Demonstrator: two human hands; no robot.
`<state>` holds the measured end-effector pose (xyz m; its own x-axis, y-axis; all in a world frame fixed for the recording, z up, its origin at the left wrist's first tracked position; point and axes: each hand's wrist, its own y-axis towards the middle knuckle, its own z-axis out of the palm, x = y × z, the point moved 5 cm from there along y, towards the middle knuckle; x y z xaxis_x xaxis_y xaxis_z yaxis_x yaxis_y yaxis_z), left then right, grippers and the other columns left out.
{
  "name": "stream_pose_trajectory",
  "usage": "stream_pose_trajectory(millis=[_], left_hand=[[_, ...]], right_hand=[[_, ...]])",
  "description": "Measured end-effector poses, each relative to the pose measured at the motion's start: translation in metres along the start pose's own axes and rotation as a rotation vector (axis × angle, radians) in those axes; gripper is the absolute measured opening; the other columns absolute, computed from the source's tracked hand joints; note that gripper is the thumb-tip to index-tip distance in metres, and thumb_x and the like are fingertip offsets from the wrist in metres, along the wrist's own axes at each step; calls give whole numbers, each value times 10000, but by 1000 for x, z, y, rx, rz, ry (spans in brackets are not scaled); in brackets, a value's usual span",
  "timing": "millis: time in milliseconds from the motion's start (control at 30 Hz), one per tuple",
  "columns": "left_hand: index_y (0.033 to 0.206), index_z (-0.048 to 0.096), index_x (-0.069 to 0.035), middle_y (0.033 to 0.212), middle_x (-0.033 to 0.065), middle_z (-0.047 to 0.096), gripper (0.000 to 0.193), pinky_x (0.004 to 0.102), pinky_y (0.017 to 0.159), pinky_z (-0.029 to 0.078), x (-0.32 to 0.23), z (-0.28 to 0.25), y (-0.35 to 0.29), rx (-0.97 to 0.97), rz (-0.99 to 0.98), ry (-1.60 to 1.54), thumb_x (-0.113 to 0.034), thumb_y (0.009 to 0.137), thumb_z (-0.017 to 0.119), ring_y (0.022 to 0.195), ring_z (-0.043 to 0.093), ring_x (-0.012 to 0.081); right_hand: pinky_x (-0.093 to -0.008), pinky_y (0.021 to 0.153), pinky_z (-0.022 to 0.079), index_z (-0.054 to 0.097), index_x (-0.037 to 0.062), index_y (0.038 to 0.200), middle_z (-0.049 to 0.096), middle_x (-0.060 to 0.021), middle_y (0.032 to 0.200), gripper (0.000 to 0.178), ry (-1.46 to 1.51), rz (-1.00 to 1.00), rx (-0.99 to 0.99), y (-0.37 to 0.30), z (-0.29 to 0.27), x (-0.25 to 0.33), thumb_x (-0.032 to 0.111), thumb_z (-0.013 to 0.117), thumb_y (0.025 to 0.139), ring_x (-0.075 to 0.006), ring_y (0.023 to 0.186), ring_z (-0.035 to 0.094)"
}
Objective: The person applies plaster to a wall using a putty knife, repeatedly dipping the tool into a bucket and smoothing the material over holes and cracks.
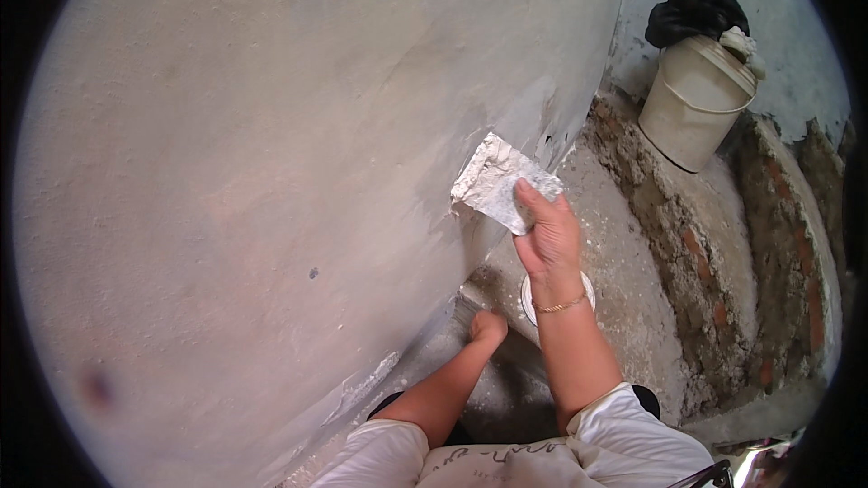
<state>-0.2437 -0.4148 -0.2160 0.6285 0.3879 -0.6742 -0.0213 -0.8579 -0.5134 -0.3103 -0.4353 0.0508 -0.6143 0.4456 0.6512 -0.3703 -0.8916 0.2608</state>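
**Skimming filler low on a grey wall**

Grey plaster wall (253,145) fills the left and middle of the frame, smooth above and patchy with fresh pale filler near its foot. At centre right, the broad putty blade (495,183) lies against that wall, loaded with whitish filler, its lower corner pinched by the right hand (548,239); that grip is closed on the blade, thumb laid along its face. To do this pass well, I judge the blade should stay at a shallow tilt with even pressure across its full edge, so no ridges are left at the corners.

Just below, the left hand (486,327) is down near the wall's foot, fist closed around something small and dark that I cannot make out. A round white tub (588,287) sits on the floor mostly hidden behind the right wrist, which wears a thin gold bracelet (561,305).

Further out, rough concrete floor (624,262) runs to a broken brick ledge (714,262). In the upper right stands a cream bucket (692,113) with black cloth (694,11) bundled on top.
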Motion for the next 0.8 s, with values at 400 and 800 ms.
stream_pose_trajectory(millis=[400,800], left_hand=[[1016,662,75,1079,295,624,465,462,908,464,2,5,5,-29,29,-34,-356,923,513,1061,592,433],[984,676,52,1054,259,648,455,439,890,486,20,52,45,-40,251,151,-341,948,449,1027,617,402]], right_hand=[[-295,812,484,634,-38,1062,671,-62,1007,231,-209,-47,-46,-9,-22,13,60,684,859,-150,873,623],[-339,772,487,656,37,1159,566,-129,1004,495,-1245,-995,189,-75,46,-36,-62,679,675,-272,889,568]])
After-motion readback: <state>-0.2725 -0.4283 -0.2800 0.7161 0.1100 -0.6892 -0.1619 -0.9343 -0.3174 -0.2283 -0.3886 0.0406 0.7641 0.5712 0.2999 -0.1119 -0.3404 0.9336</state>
